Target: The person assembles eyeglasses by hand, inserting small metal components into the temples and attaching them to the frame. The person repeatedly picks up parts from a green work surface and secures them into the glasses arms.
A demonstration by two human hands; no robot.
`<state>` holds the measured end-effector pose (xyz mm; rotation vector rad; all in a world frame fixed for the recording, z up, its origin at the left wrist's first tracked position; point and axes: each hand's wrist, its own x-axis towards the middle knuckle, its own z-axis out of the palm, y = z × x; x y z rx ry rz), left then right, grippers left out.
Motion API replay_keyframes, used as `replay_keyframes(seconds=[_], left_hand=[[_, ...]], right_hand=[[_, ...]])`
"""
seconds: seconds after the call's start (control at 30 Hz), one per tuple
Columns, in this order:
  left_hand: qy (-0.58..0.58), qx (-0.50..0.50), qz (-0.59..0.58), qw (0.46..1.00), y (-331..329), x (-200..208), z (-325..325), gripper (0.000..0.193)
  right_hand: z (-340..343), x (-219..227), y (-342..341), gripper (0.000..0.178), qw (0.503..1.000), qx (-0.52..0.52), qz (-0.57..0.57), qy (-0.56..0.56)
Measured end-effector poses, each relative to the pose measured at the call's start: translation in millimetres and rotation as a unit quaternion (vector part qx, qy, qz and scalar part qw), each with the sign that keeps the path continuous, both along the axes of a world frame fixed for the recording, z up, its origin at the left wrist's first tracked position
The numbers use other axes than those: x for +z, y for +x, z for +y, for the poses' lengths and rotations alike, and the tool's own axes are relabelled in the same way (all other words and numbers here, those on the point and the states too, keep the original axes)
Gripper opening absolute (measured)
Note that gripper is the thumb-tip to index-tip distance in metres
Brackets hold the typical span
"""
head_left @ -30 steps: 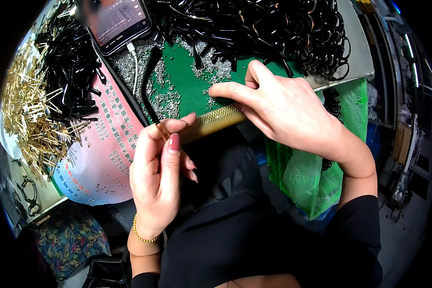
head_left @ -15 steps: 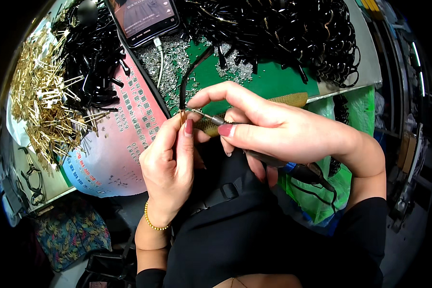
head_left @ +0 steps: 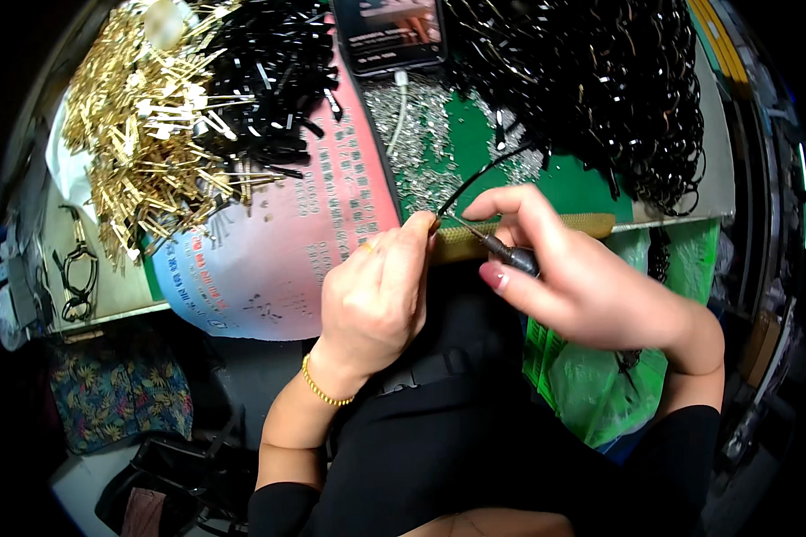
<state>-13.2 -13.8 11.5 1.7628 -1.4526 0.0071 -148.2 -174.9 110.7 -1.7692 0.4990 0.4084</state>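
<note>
My left hand [head_left: 374, 291] is closed at the table's front edge, its thumb and fingertips pinching the near end of a thin black eyeglass temple [head_left: 477, 172]. The rest of that piece slants up and away to the right. My right hand [head_left: 582, 277], partly smeared by motion, is closed around the dark handle of a screwdriver [head_left: 516, 257]. Its thin metal shaft points at the pinched end of the temple; whether the tip touches is too small to tell. Beyond both hands lies a spread of small silver screws [head_left: 416, 148] on the green mat [head_left: 560, 183].
Gold metal temple parts [head_left: 143, 134] heap at left, beside black temples [head_left: 269, 76]. Black eyeglass frames [head_left: 600, 98] pile at far right. A phone [head_left: 390, 40] with a white cable stands at the back. Pliers [head_left: 79, 268] lie near the left edge. A green plastic bag [head_left: 591, 394] hangs below.
The view has shifted, so the table's things sit farther right. My left hand has rolled over to show its back. The right hand has drawn the screwdriver slightly away from the left fingers.
</note>
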Motion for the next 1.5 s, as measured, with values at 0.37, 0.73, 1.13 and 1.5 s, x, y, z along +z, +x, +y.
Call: replay_keyframes(seconds=[0.37,0.73,1.13,1.5], left_hand=[[-0.178,0.220,0.320,0.904,52,16,63,0.024],[0.120,0.279,0.023,0.952,104,25,69,0.018],[-0.020,0.164,0.286,0.944,122,26,64,0.044],[-0.133,0.067,0.629,0.763,18,30,21,0.009]], right_hand=[[29,-44,149,0.021,0.761,0.122,-0.327,-0.547],[15,-2,97,0.031,0.944,0.027,-0.163,-0.287],[6,-8,6,0.016,0.968,-0.235,-0.072,0.046],[24,-28,-3,0.009,0.891,-0.356,-0.213,0.185]])
